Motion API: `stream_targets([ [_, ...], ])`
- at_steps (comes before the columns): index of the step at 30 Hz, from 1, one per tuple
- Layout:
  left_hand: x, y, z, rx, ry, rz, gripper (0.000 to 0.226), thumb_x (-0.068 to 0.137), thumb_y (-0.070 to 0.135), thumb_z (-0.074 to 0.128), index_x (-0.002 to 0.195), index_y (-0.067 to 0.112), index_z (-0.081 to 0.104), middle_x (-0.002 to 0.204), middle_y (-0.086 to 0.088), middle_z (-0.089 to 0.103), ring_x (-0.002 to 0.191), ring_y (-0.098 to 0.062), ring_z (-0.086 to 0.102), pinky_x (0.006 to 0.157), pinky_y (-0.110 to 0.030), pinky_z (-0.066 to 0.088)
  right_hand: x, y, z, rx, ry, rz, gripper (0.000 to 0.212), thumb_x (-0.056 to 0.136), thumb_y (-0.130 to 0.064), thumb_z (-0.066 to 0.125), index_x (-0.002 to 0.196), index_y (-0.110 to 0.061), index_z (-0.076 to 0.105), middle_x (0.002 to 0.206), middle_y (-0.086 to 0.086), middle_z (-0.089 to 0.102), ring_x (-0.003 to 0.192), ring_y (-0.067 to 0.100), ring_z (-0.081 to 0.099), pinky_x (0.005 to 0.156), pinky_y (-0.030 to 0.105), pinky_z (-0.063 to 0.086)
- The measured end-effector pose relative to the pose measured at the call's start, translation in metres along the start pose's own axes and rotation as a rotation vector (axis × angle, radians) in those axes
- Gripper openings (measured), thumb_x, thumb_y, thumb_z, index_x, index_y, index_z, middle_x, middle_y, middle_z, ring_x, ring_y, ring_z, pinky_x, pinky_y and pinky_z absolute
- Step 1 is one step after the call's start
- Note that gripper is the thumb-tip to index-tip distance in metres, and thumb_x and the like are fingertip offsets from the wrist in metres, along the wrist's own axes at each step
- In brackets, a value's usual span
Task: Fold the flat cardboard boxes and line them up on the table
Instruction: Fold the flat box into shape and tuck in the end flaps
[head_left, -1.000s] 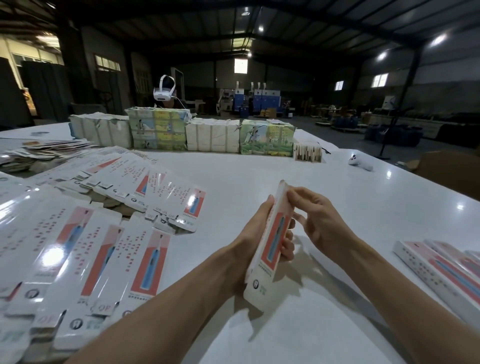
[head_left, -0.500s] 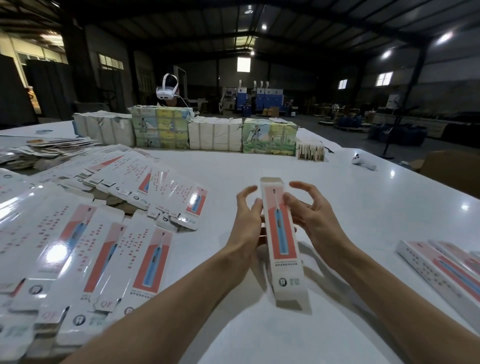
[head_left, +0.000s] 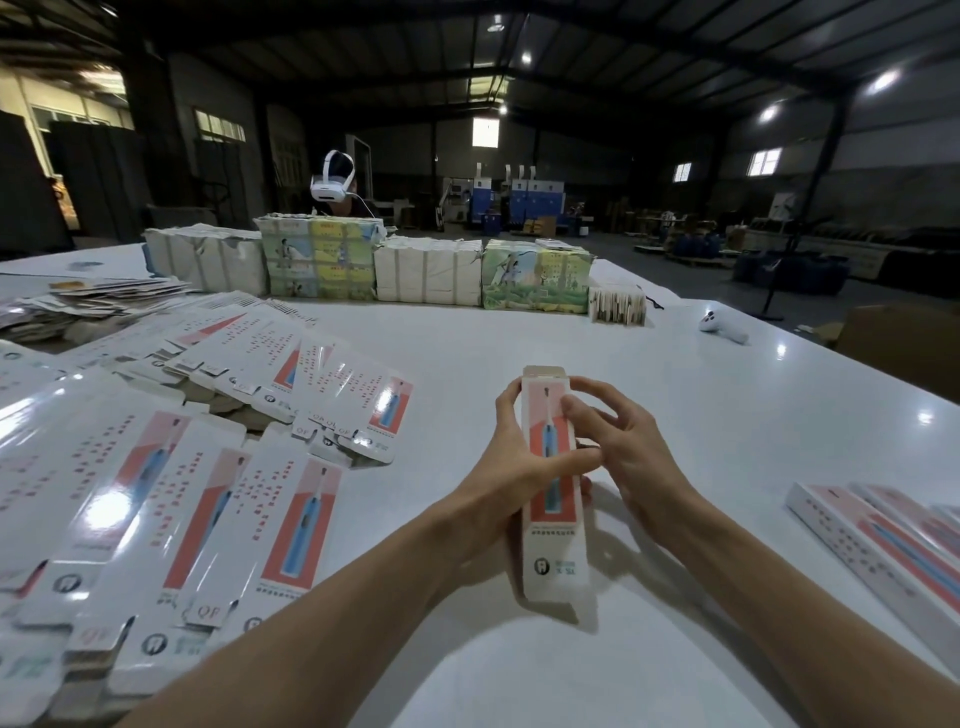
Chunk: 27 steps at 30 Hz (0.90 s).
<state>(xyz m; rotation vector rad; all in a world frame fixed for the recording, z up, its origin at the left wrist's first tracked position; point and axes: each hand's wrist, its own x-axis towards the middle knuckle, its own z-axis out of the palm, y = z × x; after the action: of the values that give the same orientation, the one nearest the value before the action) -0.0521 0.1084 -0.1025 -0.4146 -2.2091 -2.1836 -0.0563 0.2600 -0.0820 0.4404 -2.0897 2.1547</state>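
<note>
Box (head_left: 553, 540) is popped into shape now. A second ago it was a flat sleeve turned edge-on between the palms, then it squared up with the fingers splayed off it. Now both hands have closed back in. Left hand (head_left: 498, 483) wraps it from behind with the thumb laid across the printed front. Right hand (head_left: 631, 457) has its fingers curled loosely against the upper right edge, and the thumb is hidden behind. It's held above the table (head_left: 519, 338), near the front middle, tilted up toward the camera.

So the tube part looks done and what's left is the ends. Top flap (head_left: 544, 371) sticks up untucked. The bottom looks open too, I think, but it's shadowy down there.

Room-wise, the pile of flat boxes (head_left: 208, 493) crowds the whole left side, fanned out and overlapping. The folded boxes (head_left: 883, 540) lie side by side at the right, well apart from the hands. There's a wide bare strip between them, so swinging right to park this one beside the row should be easy. The table's right edge runs just past that row, so watch it.
</note>
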Motion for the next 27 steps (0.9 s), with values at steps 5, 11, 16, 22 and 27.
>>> stream_targets([
  [5,-0.002,-0.005,-0.003,0.03,-0.002,-0.027,0.099,0.069,0.032,0.087,0.142,0.051,0.023,0.11,-0.004,0.062,0.079,-0.012,0.078,0.061,-0.023,0.06,0.006,0.0,-0.003,-0.078,-0.05,-0.001,0.022,0.102,-0.028,0.067,0.121,-0.016,0.067,0.105,0.01,0.079,0.097,0.028,0.078,0.076,0.03,0.063],
  [11,-0.001,-0.003,-0.004,0.047,-0.019,-0.034,0.097,0.071,0.03,0.085,0.144,0.048,0.024,0.114,-0.004,0.061,0.079,-0.01,0.077,0.062,-0.022,0.06,0.009,0.006,-0.003,-0.004,-0.032,0.012,0.025,0.106,-0.036,0.06,0.123,-0.019,0.062,0.107,0.009,0.078,0.098,0.026,0.078,0.074,0.027,0.061],
  [16,-0.003,-0.001,-0.001,0.111,-0.127,-0.049,0.094,0.075,0.033,0.083,0.146,0.045,0.024,0.117,-0.007,0.062,0.078,-0.018,0.078,0.066,-0.027,0.062,0.017,0.007,-0.01,0.097,0.124,0.081,0.026,0.108,-0.032,0.057,0.128,-0.015,0.058,0.097,0.006,0.08,0.093,0.024,0.078,0.075,0.029,0.061],
  [22,-0.007,0.0,-0.002,0.119,-0.181,-0.012,0.09,0.079,0.029,0.085,0.146,0.046,0.027,0.118,0.0,0.065,0.096,-0.01,0.077,0.068,-0.024,0.061,0.016,0.005,-0.02,0.057,0.081,0.015,0.016,0.103,-0.017,0.064,0.116,-0.01,0.069,0.095,0.012,0.079,0.09,0.03,0.078,0.074,0.031,0.063],
  [27,-0.007,0.005,-0.002,0.176,-0.172,-0.034,0.094,0.072,0.042,0.082,0.147,0.046,0.026,0.121,0.005,0.064,0.102,-0.011,0.076,0.074,-0.025,0.063,0.015,0.004,-0.023,0.006,0.04,-0.055,0.017,0.106,-0.003,0.054,0.109,-0.007,0.071,0.104,0.012,0.079,0.1,0.035,0.077,0.078,0.035,0.064],
])
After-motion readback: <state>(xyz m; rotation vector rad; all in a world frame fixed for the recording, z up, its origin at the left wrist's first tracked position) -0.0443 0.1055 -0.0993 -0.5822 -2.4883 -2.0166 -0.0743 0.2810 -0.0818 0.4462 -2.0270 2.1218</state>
